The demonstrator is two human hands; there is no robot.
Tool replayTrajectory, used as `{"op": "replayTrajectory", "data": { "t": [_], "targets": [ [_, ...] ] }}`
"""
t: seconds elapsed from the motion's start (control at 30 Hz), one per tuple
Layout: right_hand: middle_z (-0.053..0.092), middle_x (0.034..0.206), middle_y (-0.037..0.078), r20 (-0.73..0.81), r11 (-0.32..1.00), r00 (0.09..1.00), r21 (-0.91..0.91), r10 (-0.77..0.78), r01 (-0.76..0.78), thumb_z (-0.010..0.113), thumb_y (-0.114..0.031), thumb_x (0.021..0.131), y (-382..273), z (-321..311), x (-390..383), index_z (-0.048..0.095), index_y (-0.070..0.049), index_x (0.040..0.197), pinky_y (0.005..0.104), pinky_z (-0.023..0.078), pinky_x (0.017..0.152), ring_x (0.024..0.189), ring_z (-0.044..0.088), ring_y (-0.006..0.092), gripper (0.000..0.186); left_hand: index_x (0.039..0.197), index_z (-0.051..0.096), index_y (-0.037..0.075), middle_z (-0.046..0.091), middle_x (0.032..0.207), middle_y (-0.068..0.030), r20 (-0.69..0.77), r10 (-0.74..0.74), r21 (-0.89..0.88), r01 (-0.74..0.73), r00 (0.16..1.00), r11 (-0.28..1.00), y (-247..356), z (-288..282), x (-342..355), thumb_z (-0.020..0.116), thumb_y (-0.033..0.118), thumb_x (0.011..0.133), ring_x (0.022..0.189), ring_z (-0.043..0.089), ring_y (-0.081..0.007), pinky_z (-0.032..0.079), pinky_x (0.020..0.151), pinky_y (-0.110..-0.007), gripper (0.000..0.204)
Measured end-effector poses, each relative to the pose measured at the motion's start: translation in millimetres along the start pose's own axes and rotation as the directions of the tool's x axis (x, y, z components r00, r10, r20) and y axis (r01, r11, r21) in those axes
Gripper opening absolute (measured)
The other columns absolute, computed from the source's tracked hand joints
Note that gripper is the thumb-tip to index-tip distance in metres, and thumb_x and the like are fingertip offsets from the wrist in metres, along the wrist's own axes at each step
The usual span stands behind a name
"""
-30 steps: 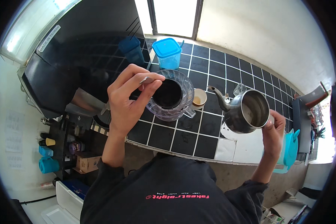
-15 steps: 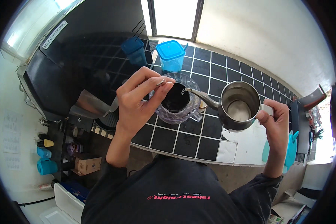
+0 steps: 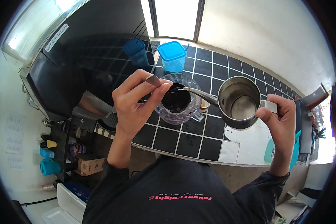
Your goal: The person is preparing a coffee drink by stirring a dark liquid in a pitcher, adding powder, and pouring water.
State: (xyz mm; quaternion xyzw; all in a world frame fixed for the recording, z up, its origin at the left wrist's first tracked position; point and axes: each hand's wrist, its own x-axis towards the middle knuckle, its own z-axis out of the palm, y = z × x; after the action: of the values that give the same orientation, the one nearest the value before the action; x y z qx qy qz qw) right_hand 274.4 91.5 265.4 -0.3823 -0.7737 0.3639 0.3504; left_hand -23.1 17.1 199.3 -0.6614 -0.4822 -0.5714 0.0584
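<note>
My left hand (image 3: pixel 132 102) pinches a metal spoon (image 3: pixel 152 79) by its flat handle. The spoon's lower end is hidden behind my fingers and in the dark coffee grounds (image 3: pixel 175 100). These grounds fill a clear ribbed coffee dripper (image 3: pixel 196 102) on the counter. In my right hand (image 3: pixel 280 119) is a steel gooseneck pitcher (image 3: pixel 239 102), gripped by its handle. It tilts left, with shallow liquid inside, and its spout tip is over the dripper. A thin stream at the spout is hard to make out.
A blue lidded container (image 3: pixel 172 56) stands behind the dripper on the black tiled counter (image 3: pixel 168 140). A large dark glossy machine (image 3: pixel 97 48) rises at the left. A small cup (image 3: pixel 204 106) sits right of the dripper. Turquoise plastic items (image 3: pixel 295 151) lie by my right forearm.
My left hand has turned, so more of the spoon's handle shows. The pitcher has shifted slightly left and tips further, its spout reaching deeper over the dripper.
</note>
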Motion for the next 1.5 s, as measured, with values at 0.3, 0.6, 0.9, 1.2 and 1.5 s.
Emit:
{"op": "replayTrajectory", "data": {
  "t": [0.3, 0.6, 0.9, 1.2, 1.5],
  "targets": [
    [0.043, 0.061, -0.01, -0.108, 0.998, 0.993, -0.033, -0.055, 0.052, 0.085, -0.016, 0.077, 11.0, 2.4, -3.8, 0.066, 0.002, 0.087, 0.0172, 0.022, 0.047, 0.056, 0.031, -0.003, 0.028, 0.086, 0.073, -0.001, 0.06, 0.072, -0.0037, -0.063, -0.003, -0.007, 0.003, 0.998, 1.0, -10.9, 4.9, -5.0, 0.077, 0.002, 0.078, 0.058, 0.056, -0.0085, 0.038, 0.049, -0.023, 0.009],
    [0.04, 0.062, -0.01, -0.072, 0.998, 0.997, -0.063, -0.012, 0.008, 0.086, -0.017, 0.075, 8.9, -3.0, -2.9, 0.065, 0.002, 0.093, 0.0166, 0.023, 0.047, 0.056, 0.029, -0.002, 0.034, 0.078, 0.069, -0.002, 0.054, 0.067, -0.003, -0.07, 0.003, 0.019, -0.002, 0.998, 1.0, -15.0, 6.9, -1.3, 0.079, 0.003, 0.077, 0.055, 0.054, -0.0085, 0.036, 0.047, -0.023, 0.011],
    [0.041, 0.058, -0.01, -0.025, 0.993, 0.997, -0.099, -0.067, 0.064, 0.087, -0.017, 0.074, -2.6, -3.9, 1.8, 0.068, 0.001, 0.09, 0.0182, 0.02, 0.046, 0.053, 0.028, -0.0021, 0.031, 0.077, 0.068, -0.003, 0.056, 0.07, -0.0037, -0.058, 0.025, 0.03, -0.023, 0.998, 0.999, -15.5, 8.9, 4.2, 0.078, 0.002, 0.078, 0.058, 0.057, -0.0087, 0.038, 0.049, -0.022, 0.012],
    [0.043, 0.06, -0.009, -0.144, 0.983, 0.979, -0.13, -0.146, 0.127, 0.087, -0.017, 0.074, 2.9, 1.2, 0.9, 0.067, 0.001, 0.09, 0.0177, 0.02, 0.046, 0.054, 0.029, -0.0019, 0.031, 0.076, 0.066, -0.003, 0.055, 0.07, -0.0037, -0.062, 0.023, 0.03, -0.021, 0.998, 0.999, -15.5, 10.6, 4.7, 0.079, 0.001, 0.078, 0.057, 0.056, -0.0085, 0.037, 0.048, -0.023, 0.013],
    [0.043, 0.064, -0.008, -0.018, 0.988, 1.0, -0.156, 0.008, -0.011, 0.088, -0.022, 0.072, -1.2, -9.8, -2.4, 0.064, 0.0, 0.093, 0.0174, 0.024, 0.047, 0.055, 0.031, -0.001, 0.038, 0.076, 0.066, -0.003, 0.054, 0.068, -0.0038, -0.058, 0.064, 0.073, -0.06, 0.996, 0.996, -12.2, 6.9, 6.7, 0.079, 0.0, 0.077, 0.058, 0.057, -0.0091, 0.038, 0.048, -0.023, 0.013]
  ]
}}
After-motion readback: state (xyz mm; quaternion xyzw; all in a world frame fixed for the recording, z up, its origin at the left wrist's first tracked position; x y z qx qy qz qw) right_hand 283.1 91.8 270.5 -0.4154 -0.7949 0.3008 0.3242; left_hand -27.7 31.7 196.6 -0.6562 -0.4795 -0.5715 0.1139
